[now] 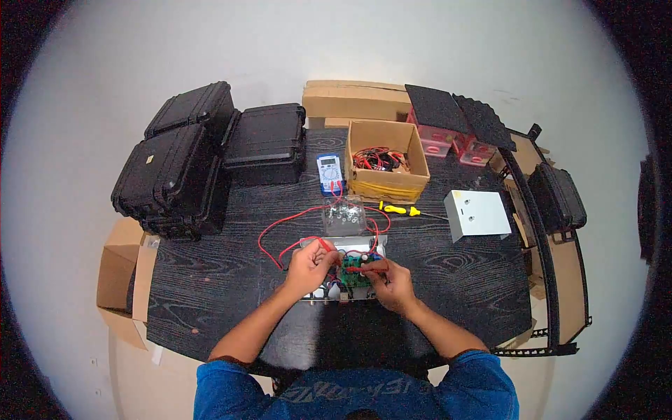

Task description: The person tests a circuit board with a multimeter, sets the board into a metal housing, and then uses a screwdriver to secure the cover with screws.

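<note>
My left hand [308, 269] is closed on a red multimeter probe [325, 244], over the left side of a green circuit board [357, 280]. A second red probe [376, 266] is pinched in my right hand [394, 287], lying across the board's right part. Whether the probe tips touch the board is too small to tell. The board sits in an open white metal housing [374, 245] with wires and connectors around it. Red leads [262, 234] run to a blue-and-white multimeter [330, 171] behind. A clear plastic tray [344, 217] of small metal parts stands just beyond the housing.
A yellow-handled screwdriver [399, 209] lies right of the tray, near a white metal cover [481, 213]. Behind stands a cardboard box [388, 185] of cables. Black hard cases [164, 171] stack at left; red bins [434, 140] stand back right, beside a black rack [535, 245].
</note>
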Demonstrator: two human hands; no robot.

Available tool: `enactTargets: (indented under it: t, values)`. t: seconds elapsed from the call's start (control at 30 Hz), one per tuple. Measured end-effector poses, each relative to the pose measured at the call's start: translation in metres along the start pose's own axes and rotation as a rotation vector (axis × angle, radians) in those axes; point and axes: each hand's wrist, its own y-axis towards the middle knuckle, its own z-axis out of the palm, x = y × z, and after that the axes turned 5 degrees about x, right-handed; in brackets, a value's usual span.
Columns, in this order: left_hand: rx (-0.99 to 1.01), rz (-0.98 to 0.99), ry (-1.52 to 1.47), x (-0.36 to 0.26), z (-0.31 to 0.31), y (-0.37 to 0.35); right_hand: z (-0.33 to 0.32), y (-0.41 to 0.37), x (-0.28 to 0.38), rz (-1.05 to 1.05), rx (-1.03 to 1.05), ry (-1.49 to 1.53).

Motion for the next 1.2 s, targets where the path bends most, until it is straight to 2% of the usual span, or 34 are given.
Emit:
enactTargets:
  t: [0.07, 0.17, 0.27, 0.47, 0.57, 0.67, 0.77, 0.97, 1.07, 1.17, 1.2]
  values:
    - [-0.077, 0.0, -0.079, 0.008, 0.004, -0.001, 0.0, -0.002, -0.012, -0.049, 0.002, 0.032]
    - [-0.117, 0.036, -0.016, 0.017, 0.003, 0.0, 0.001, -0.001, -0.013, -0.093, -0.113, 0.225]
    - [-0.078, -0.048, 0.089, 0.021, 0.003, -0.001, -0.009, 0.001, 0.006, 0.101, -0.012, 0.011]
    - [-0.015, -0.091, 0.234, 0.013, 0.001, -0.001, 0.0, -0.001, 0.004, -0.031, 0.06, -0.044]
    - [0.001, -0.022, 0.314, 0.008, -0.001, 0.0, -0.001, 0.002, 0.007, -0.143, 0.056, -0.131]
    - [0.023, -0.026, 0.35, 0.012, -0.001, 0.001, 0.0, 0.002, 0.005, -0.15, 0.067, -0.157]
    - [0.051, 0.058, 0.412, 0.012, -0.001, 0.001, -0.001, 0.003, 0.006, -0.217, 0.066, -0.216]
    - [0.089, -0.004, 0.426, 0.012, -0.002, 0.001, 0.003, 0.003, -0.003, -0.255, 0.054, -0.227]
    - [0.107, -0.067, 0.416, 0.003, -0.001, 0.001, 0.003, 0.002, -0.003, -0.21, 0.081, -0.228]
    - [0.07, 0.108, 0.466, 0.016, -0.002, 0.002, 0.002, 0.003, 0.0, -0.244, 0.062, -0.222]
    - [0.077, 0.098, 0.469, 0.014, -0.002, 0.002, 0.002, 0.003, 0.001, -0.24, 0.062, -0.223]
